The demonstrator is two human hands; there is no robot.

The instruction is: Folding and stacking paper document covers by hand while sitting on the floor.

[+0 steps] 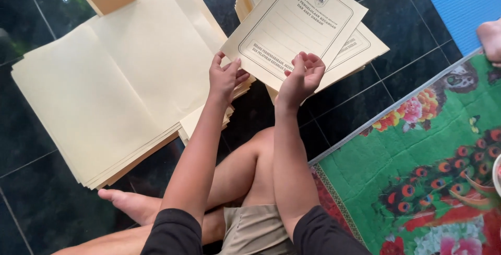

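Hands lift one printed cream folder cover [297, 23] above the dark tiled floor [47, 192], tilted, long axis running from near-left to far-right. Left hand [225, 76] and right hand [302, 77] pinch its near edge, over a matching stack [360, 46].

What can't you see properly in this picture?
All in the head view:
- Stack under the held folder: its count, hidden by that folder.
- Bowl: cut off by the right edge.
- Someone's foot: cut off at right.
- Left hand fingertips: hidden behind the folder.
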